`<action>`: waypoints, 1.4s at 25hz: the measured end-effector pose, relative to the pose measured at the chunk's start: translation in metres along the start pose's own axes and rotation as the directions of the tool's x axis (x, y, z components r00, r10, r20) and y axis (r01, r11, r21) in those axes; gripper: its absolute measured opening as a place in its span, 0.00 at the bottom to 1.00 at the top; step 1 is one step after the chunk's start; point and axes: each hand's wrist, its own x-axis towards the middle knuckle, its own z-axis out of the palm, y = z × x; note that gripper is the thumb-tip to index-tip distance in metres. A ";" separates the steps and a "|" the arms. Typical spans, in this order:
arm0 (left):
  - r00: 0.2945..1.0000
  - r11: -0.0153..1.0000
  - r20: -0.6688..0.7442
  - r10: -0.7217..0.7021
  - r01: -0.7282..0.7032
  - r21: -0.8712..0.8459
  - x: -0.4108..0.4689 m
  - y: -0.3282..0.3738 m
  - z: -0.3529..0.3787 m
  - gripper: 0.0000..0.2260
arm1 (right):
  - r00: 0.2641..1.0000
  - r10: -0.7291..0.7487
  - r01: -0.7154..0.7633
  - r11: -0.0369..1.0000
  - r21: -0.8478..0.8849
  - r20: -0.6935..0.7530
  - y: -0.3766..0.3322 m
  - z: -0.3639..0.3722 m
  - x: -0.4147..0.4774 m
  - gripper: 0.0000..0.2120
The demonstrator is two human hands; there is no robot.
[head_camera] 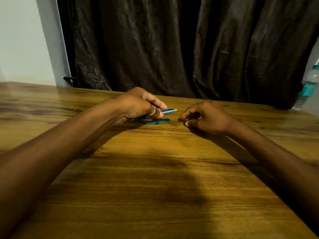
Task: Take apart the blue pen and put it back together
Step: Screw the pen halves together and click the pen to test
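Observation:
My left hand (138, 105) grips the blue pen body (167, 111) just above the wooden table (155, 178); its pale tip points right and its rear end sticks out under the palm. A teal pen cap (157, 121) lies flat on the table directly below the pen. My right hand (207, 118) rests on the table to the right, a short gap from the pen tip. Its fingers are curled, and a small dark piece (186, 124) shows at the fingertips; what it is cannot be made out.
A dark curtain (172, 49) hangs behind the far table edge. A clear water bottle (309, 83) with a teal label stands at the far right. A pale wall (22, 40) fills the left background.

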 end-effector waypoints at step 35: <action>1.000 0.979 0.022 0.014 -0.010 -0.202 0.003 -0.001 0.003 0.11 | 0.983 0.155 -0.025 0.646 0.763 -0.099 -0.019 -0.005 0.000 0.06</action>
